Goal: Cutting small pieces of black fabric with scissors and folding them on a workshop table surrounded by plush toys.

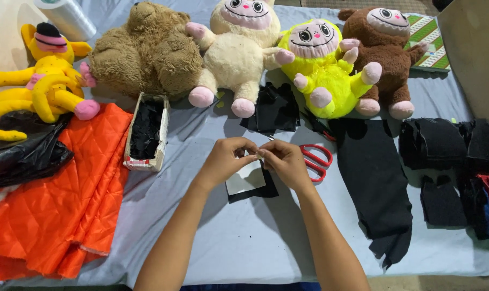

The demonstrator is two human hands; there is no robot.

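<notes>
Fabric piece (248, 180), black with a white face, lies on the tabletop (244, 242) beneath both hands. My left hand (225, 159) and right hand (287, 161) pinch its top edge, fingers narrow. Red scissors (315, 160) lie just beside it, untouched. Other black pieces (441, 202) lie unworked, so most is left, I judge.

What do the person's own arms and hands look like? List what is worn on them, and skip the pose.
Both forearms are bare up to the bottom edge of the picture: no sleeve, glove or watch shows. The left hand and the right hand carry no ring, bracelet or band that can be seen. Fingernails are too small to judge.
</notes>
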